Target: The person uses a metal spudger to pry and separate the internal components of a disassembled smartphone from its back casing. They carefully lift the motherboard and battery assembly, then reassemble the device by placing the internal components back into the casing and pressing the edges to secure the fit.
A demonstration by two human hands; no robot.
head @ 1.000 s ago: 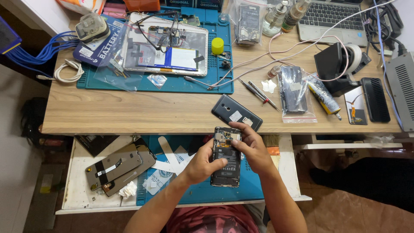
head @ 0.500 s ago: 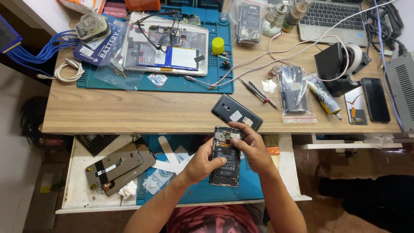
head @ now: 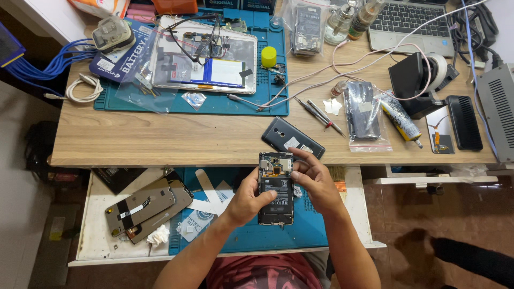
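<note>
An opened smartphone (head: 276, 188) with its back off, battery and circuit board showing, is held upright over a blue mat (head: 300, 230) on the pull-out tray. My left hand (head: 247, 200) grips its left edge and lower body. My right hand (head: 315, 179) holds the right edge, fingers touching the upper part near the board. Just beyond, on the desk edge, lies the phone's dark grey back cover (head: 292, 139).
Two loose phone panels (head: 145, 206) lie at the tray's left. On the wooden desk (head: 160, 139) are a large blue mat with a dismantled tablet (head: 203, 56), screwdrivers (head: 320, 115), a glue tube (head: 399, 118), bagged parts (head: 363, 109), cables and a laptop (head: 409, 21).
</note>
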